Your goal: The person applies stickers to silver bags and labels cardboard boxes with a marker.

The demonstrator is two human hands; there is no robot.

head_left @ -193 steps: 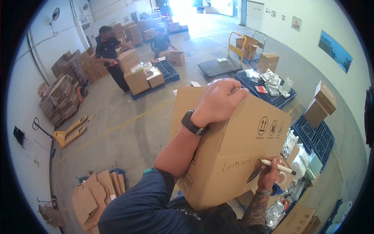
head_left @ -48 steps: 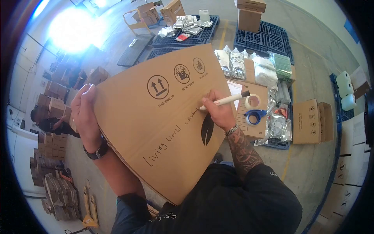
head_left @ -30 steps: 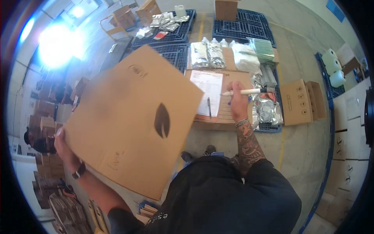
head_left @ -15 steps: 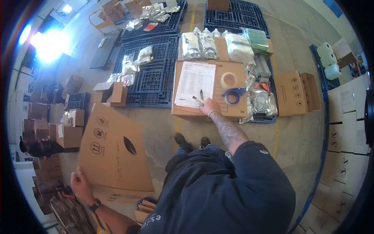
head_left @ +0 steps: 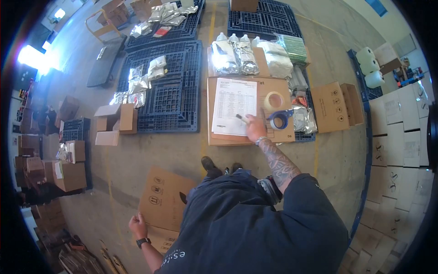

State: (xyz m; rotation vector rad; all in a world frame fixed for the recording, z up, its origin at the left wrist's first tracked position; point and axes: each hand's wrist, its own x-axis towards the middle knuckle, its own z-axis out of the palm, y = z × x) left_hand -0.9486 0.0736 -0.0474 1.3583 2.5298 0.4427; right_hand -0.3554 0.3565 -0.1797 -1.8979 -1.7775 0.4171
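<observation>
My right hand (head_left: 256, 128) is closed on a marker (head_left: 242, 118), above the lower right part of a printed sheet (head_left: 235, 105) on a cardboard box (head_left: 248, 139). Right of that hand, a clear tape roll (head_left: 274, 101) and a blue tape dispenser (head_left: 280, 120) rest on the same box. At the lower left, my left hand (head_left: 138, 226) grips the edge of a large flattened carton (head_left: 165, 198) with printed symbols. The carton is partly hidden behind my body.
Silver pouches (head_left: 224, 55) and white-capped bottles stand behind the sheet. Blue pallets (head_left: 175, 86) hold more pouches. Open cartons (head_left: 117, 119) sit at left and right (head_left: 329, 106). Stacked boxes (head_left: 392, 150) line the right. A person (head_left: 39, 192) is at the far left.
My left hand has moved right and inward with the flattened carton, which now lies closer to my body. The camera view has shifted; my right hand still holds the marker by the sheet.
</observation>
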